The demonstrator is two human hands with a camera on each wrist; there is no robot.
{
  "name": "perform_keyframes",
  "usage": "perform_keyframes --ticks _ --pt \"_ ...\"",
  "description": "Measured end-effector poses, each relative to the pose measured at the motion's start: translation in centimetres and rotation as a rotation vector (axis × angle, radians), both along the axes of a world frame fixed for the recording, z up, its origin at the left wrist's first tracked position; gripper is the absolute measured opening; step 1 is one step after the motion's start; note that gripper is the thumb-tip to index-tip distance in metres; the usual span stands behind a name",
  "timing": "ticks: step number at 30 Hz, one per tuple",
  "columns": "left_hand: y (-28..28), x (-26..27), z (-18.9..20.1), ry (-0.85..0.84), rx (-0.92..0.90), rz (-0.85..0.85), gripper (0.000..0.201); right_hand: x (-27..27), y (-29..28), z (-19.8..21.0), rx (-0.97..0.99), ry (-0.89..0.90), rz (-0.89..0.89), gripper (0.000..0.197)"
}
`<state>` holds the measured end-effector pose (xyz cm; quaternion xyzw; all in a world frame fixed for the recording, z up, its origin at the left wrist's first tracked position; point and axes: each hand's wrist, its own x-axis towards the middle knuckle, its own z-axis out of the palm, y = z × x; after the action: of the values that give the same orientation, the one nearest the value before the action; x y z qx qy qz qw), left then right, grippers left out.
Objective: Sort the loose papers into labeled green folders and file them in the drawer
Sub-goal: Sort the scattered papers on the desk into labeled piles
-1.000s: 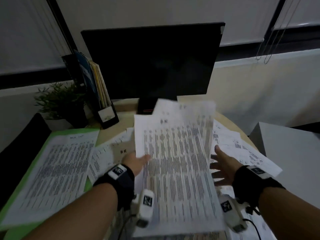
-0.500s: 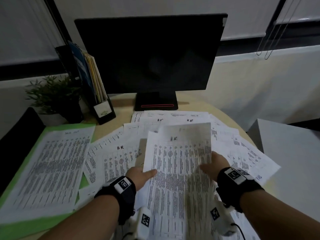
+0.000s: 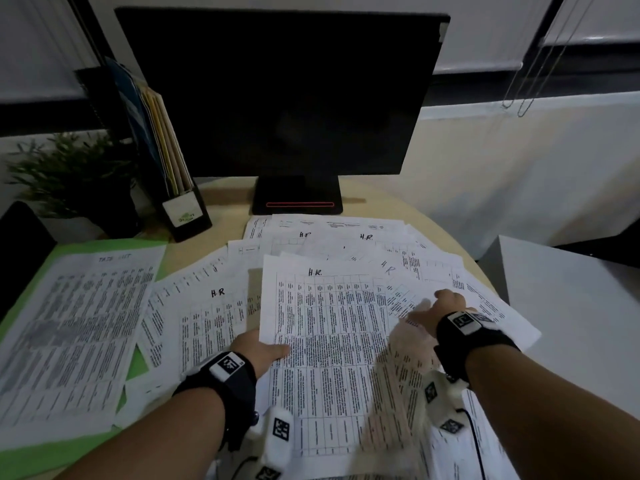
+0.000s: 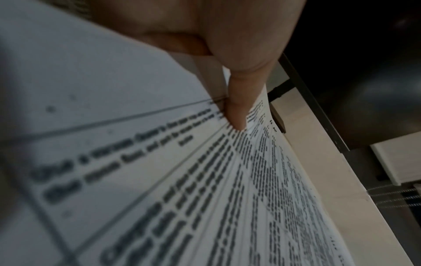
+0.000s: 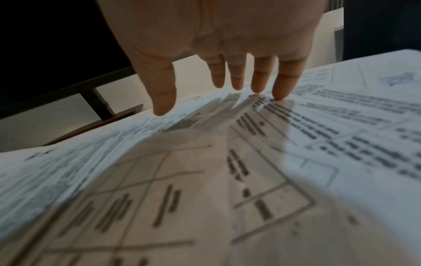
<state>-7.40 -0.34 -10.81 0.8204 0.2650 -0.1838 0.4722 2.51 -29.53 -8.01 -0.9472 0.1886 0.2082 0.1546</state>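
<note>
Several printed sheets marked "H.R." lie fanned over the round desk. My left hand point(image 3: 273, 348) pinches the left edge of the top H.R. sheet point(image 3: 332, 334); in the left wrist view its thumb point(image 4: 237, 115) presses down on the printed paper point(image 4: 159, 162), with the fingers hidden beneath. My right hand point(image 3: 440, 304) is blurred and reaches over the papers on the right. In the right wrist view its straight fingertips point(image 5: 282, 93) touch the loose sheets point(image 5: 296, 144). An open green folder point(image 3: 86, 448) at the left carries a "Task list" sheet point(image 3: 76, 327).
A dark monitor point(image 3: 284, 91) on its stand point(image 3: 298, 199) rises behind the papers. A black file holder point(image 3: 173, 174) and a potted plant point(image 3: 72, 174) stand at the back left. A white cabinet point(image 3: 571, 323) sits right of the desk, a dark chair point(image 3: 20, 244) at the left.
The sheets I held raised a second ago have come down onto the pile. My right hand let go of their right edge and moved right onto the spread papers.
</note>
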Motion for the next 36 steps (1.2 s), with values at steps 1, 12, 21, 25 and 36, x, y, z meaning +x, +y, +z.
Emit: perform_keyframes --ticks 1,12,21,25,36 --pt "0.1 -0.1 -0.2 0.011 -0.01 0.018 0.042 0.2 0.1 0.0 0.009 0.033 -0.005 0.079" --pt "0.5 0.4 -1.1 0.048 -0.069 0.125 0.038 0.5 1.2 0.8 0.281 -0.181 -0.11 0.034" --pt "0.3 0.1 -1.0 -0.008 -0.075 0.136 0.041 -2.1 4.0 0.6 0.311 -0.162 -0.03 0.034" --pt "0.1 0.1 -0.7 -0.014 -0.079 0.136 0.041 -2.0 4.4 1.3 0.145 -0.161 0.115 0.024" --pt "0.2 -0.1 -0.5 -0.032 -0.093 0.157 0.038 -0.8 4.0 7.2 0.312 -0.504 0.089 0.018"
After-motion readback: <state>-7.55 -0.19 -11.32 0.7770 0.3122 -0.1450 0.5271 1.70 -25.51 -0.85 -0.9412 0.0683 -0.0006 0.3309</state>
